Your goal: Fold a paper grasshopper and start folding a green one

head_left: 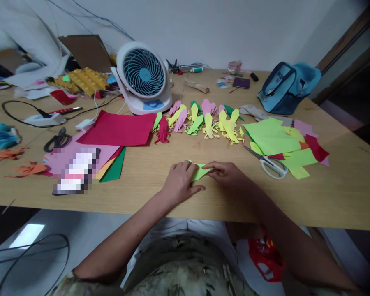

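Note:
A small folded piece of light green paper (200,173) lies on the wooden table between my two hands. My left hand (182,179) rests over its left side, fingers bent on the paper and thumb stretched out along the table. At the paper's right corner, my right hand (225,173) pinches the edge between thumb and fingers. Behind them stands a row of folded paper figures in yellow (209,126), pink (180,119), green and red (163,130).
White-handled scissors (273,166) and green sheets (273,137) lie to the right. On the left are a red sheet (120,128), black scissors (58,139) and a blurred-out object (77,170). A fan (144,76) and a blue bag (288,88) stand behind.

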`<state>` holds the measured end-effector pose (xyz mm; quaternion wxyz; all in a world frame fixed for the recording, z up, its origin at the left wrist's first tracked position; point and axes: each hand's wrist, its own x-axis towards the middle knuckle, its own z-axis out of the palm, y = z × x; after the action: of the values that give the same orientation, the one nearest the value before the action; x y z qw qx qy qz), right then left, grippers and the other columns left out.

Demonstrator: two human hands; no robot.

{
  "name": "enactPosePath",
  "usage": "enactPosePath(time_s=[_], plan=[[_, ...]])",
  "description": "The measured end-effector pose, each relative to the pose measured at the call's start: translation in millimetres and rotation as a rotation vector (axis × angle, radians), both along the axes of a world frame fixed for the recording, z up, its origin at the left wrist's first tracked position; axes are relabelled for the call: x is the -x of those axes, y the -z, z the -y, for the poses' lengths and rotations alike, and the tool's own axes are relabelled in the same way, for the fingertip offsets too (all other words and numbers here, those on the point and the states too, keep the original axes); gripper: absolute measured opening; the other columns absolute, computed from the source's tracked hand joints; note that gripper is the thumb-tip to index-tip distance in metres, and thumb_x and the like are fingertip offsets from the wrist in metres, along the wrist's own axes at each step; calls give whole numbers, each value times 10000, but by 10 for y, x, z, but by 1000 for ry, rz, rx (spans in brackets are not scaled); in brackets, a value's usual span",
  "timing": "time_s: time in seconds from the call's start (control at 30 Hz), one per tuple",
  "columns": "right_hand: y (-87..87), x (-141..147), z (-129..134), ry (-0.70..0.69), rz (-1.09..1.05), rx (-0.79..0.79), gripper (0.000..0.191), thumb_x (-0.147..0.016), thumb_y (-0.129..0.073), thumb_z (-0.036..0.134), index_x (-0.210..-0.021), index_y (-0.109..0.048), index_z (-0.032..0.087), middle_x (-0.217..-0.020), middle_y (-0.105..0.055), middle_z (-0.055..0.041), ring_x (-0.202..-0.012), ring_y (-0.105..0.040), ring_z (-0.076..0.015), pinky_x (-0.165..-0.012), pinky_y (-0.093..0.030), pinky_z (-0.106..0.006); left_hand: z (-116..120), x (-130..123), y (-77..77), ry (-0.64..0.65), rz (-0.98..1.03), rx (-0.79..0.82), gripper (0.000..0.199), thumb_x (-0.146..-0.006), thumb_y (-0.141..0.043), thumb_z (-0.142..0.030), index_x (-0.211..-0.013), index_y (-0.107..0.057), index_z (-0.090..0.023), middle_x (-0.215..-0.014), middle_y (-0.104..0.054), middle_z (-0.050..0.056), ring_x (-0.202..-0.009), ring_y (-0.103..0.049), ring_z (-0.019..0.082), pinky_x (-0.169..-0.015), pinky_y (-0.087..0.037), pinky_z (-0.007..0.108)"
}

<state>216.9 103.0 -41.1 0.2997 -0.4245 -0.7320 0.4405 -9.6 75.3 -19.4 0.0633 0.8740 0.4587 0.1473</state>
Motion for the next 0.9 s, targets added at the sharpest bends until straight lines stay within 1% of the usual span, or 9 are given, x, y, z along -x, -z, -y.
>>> enactPosePath(time_s=[0.1,0.17,0.2,0.27,0.37,0.43,0.5,0.7,0.9], plan=[[13,25,52,42,-52,58,294,-839,-622,324,-1090,-715,203,-899,-743,-28,-793,-671,-176,-723,-514,-299,12,-7,18,-11,-76,-74,374,-872,-691,-453,-1095,-573,-177,-1087,-646,87,-1016,-581,282,-873,-410,420],[-2,24,97,58,-72,91,302,-838,-639,350,-1089,-712,199,-867,-740,-28,-775,-671,-179,-698,-513,-296,22,-4,20,13,-107,-121,188,-949,-594,-346,-1046,-596,-185,-1025,-664,69,-961,-588,259,-854,-400,416],[-16,15,122,67,-60,83,296,-839,-643,341,-1090,-710,198,-856,-735,-27,-758,-665,-175,-684,-508,-291,31,-2,22,23,-115,-138,141,-976,-545,-307,-1018,-608,-188,-996,-670,62,-934,-589,248,-847,-397,413],[-49,-12,169,74,17,-9,257,-838,-633,260,-1076,-711,199,-872,-718,-28,-733,-642,-160,-666,-493,-280,61,2,27,40,-121,-156,173,-1003,-486,-276,-947,-624,-189,-941,-671,55,-893,-582,233,-841,-398,404],[-83,-55,216,24,160,-254,282,-811,-581,95,-1037,-711,204,-929,-660,-45,-762,-604,-151,-675,-473,-276,117,-2,35,45,-121,-150,187,-993,-504,-244,-872,-629,-174,-889,-659,59,-882,-566,227,-835,-412,378],[-81,-67,226,-10,209,-400,286,-809,-576,61,-1019,-705,207,-954,-613,-61,-826,-592,-170,-710,-472,-294,143,-14,35,35,-112,-120,162,-977,-526,-219,-868,-632,-163,-900,-654,67,-886,-559,223,-815,-427,355],[-66,-65,225,-32,232,-486,252,-832,-588,70,-1015,-696,207,-973,-586,-74,-892,-582,-195,-756,-472,-323,150,-34,27,22,-103,-83,134,-968,-540,-221,-904,-640,-159,-934,-652,76,-896,-557,225,-798,-440,345],[-24,-70,221,-92,276,-531,136,-864,-620,113,-940,-671,213,-975,-598,-66,-940,-566,-213,-825,-449,-366,104,-81,-20,42,-154,-42,168,-989,-520,-287,-960,-662,-202,-993,-662,66,-930,-552,244,-799,-430,374],[-10,-89,245,-56,317,-508,77,-884,-613,145,-879,-649,212,-960,-617,-64,-927,-559,-213,-825,-431,-369,103,-96,-66,38,-151,-25,168,-986,-520,-284,-949,-667,-214,-980,-683,60,-924,-571,240,-816,-400,385]])
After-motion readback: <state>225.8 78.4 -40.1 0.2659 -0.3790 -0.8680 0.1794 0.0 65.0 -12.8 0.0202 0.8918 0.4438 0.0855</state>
